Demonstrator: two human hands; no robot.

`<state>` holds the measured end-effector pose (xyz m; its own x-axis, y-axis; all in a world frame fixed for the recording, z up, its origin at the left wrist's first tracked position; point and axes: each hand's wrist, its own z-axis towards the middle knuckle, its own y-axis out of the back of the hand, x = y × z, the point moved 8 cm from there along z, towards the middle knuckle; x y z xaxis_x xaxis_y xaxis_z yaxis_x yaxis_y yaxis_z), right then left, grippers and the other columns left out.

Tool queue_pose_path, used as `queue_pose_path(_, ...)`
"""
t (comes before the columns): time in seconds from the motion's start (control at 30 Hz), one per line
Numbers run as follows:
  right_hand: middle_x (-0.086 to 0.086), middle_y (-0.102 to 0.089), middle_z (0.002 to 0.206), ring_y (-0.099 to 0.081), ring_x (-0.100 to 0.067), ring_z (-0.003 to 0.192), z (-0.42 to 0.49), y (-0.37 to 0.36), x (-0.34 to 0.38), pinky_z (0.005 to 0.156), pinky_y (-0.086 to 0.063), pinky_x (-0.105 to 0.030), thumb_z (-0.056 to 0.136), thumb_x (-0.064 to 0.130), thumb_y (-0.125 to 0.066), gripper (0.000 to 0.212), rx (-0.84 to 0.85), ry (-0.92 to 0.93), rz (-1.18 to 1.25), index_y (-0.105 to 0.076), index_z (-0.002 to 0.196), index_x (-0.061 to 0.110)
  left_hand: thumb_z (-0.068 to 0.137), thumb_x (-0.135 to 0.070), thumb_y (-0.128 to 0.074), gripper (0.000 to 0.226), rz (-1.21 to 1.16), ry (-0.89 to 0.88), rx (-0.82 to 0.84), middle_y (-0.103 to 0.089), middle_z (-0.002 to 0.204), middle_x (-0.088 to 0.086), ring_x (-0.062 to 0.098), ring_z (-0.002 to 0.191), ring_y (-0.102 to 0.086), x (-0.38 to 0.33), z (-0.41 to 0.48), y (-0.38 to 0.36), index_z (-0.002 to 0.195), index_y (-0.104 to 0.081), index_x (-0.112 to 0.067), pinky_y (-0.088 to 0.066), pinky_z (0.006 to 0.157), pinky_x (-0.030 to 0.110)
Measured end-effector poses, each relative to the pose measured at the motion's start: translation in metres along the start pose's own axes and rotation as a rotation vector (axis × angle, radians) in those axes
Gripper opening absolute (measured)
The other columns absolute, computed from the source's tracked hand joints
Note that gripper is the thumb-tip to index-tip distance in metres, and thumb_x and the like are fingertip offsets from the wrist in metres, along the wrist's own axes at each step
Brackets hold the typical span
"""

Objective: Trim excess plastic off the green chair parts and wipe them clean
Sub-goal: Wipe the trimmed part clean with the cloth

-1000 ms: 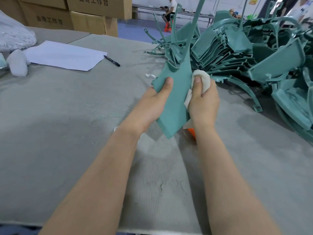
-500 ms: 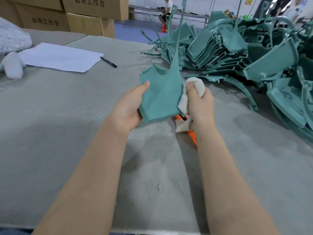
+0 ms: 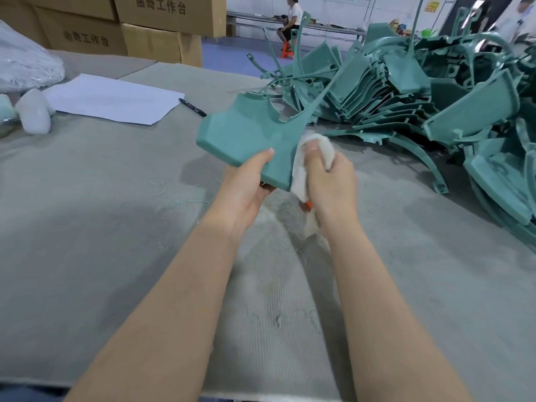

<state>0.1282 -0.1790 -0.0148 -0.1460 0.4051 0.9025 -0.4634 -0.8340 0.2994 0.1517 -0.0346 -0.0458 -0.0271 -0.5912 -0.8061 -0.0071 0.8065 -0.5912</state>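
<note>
Hands: left hand point(image 3: 246, 184) grips the green chair part point(image 3: 246, 134); right hand point(image 3: 333, 184) clutches a white cloth point(image 3: 301, 175).

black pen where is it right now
Head view: the black pen lies on the table by the right edge of the white paper, just left of the held green chair part.

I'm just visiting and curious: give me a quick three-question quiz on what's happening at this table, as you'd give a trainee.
1. True or false: the left hand grips the green chair part.
2. The right hand holds: A) white cloth B) brush C) hammer?
3. Fill in: the black pen lies beside a sheet of ____.
Key: 1 true; 2 A; 3 paper.
</note>
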Motion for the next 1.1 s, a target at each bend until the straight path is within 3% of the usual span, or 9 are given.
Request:
queue_pose_path(0.13,0.014,-0.045,0.06,-0.044,-0.012,0.062,0.007,0.029,-0.014,0.063,-0.036,-0.029,0.099,0.04,-0.037,0.038,-0.158,-0.108,0.143,-0.045,0.064,0.031,0.092,-0.004,-0.055,0.018,0.134,-0.009,0.028,-0.072,0.088,-0.006,0.011,0.081,-0.068,-0.004,-0.003,-0.002,0.095,-0.06,-0.02,-0.056,0.067,0.03)
queue_pose_path(0.2,0.014,-0.057,0.084,-0.05,-0.009,0.077,0.006,0.033,-0.008,0.071,-0.041,-0.025,0.096,0.024,-0.04,0.02,-0.174,-0.056,0.161,-0.06,0.093,0.029,0.092,-0.003,-0.053,0.019,0.215,-0.003,0.08,-0.072,0.084,-0.007,0.011,0.08,-0.068,-0.002,-0.007,-0.008,0.093,-0.061,-0.021,-0.057,0.071,0.031)
queue_pose_path(0.27,0.009,-0.057,0.112,-0.053,-0.008,0.092,0.001,0.035,0.007,0.078,-0.043,-0.015,0.094,0.019,-0.048,0.036,-0.194,0.063,0.084,-0.048,0.129,0.023,0.092,-0.001,-0.051,0.02,0.261,0.026,0.131,-0.07,0.09,-0.003,0.014,0.082,-0.067,0.003,-0.011,-0.015,0.095,-0.06,-0.019,-0.057,0.076,0.034)
queue_pose_path(0.33,0.001,-0.06,0.115,-0.059,-0.018,0.095,-0.002,0.036,0.018,0.083,-0.047,-0.025,0.092,0.02,-0.057,0.047,-0.238,0.161,0.039,-0.04,0.136,0.02,0.092,0.0,-0.051,0.02,0.294,0.056,0.171,-0.068,0.095,0.0,0.017,0.086,-0.066,0.007,-0.014,-0.02,0.099,-0.06,-0.016,-0.055,0.081,0.035)
queue_pose_path(0.5,-0.003,-0.059,0.114,-0.051,-0.011,0.096,-0.006,0.025,0.03,0.083,-0.039,-0.02,0.091,0.02,-0.062,0.03,-0.203,0.294,-0.148,-0.061,0.119,0.008,0.095,-0.016,-0.056,0.013,0.302,0.077,0.23,-0.073,0.093,-0.004,0.014,0.093,-0.068,0.013,-0.018,-0.029,0.104,-0.065,-0.018,-0.055,0.082,0.031)
queue_pose_path(0.7,-0.003,-0.063,0.111,-0.057,-0.014,0.099,-0.019,-0.02,0.043,0.087,-0.041,-0.021,0.09,0.006,-0.058,0.022,0.144,0.333,-0.124,-0.071,0.108,0.007,0.101,-0.04,-0.042,0.033,0.097,0.026,0.112,-0.074,0.08,-0.002,0.01,0.075,-0.071,-0.001,-0.009,-0.016,0.095,-0.065,-0.016,-0.057,0.066,0.024)
queue_pose_path(0.87,-0.01,-0.062,0.093,-0.055,-0.017,0.083,-0.033,-0.043,0.052,0.075,-0.041,-0.027,0.088,0.005,-0.061,0.013,0.335,0.385,-0.099,-0.071,0.093,0.0,0.101,-0.047,-0.035,0.053,-0.073,-0.024,-0.06,-0.067,0.11,0.01,0.021,0.093,-0.068,-0.019,-0.002,0.008,0.127,-0.055,-0.006,-0.056,0.082,0.032)
queue_pose_path(0.97,-0.013,-0.063,0.101,-0.058,-0.026,0.089,-0.025,-0.037,0.042,0.08,-0.043,-0.036,0.091,0.009,-0.059,0.016,0.277,0.345,-0.187,-0.07,0.096,-0.001,0.102,-0.047,-0.033,0.052,-0.101,-0.027,-0.051,-0.068,0.117,0.011,0.024,0.103,-0.067,-0.021,-0.003,0.007,0.128,-0.056,-0.008,-0.056,0.085,0.034)
queue_pose_path(1.1,-0.007,-0.06,0.113,-0.056,-0.025,0.097,-0.01,-0.004,0.025,0.078,-0.038,-0.03,0.094,0.011,-0.052,0.02,0.019,0.234,-0.329,-0.069,0.101,0.006,0.1,-0.047,-0.038,0.042,0.03,0.081,0.04,-0.074,0.1,0.001,0.015,0.09,-0.071,0.001,-0.012,-0.013,0.113,-0.064,-0.017,-0.057,0.071,0.029)
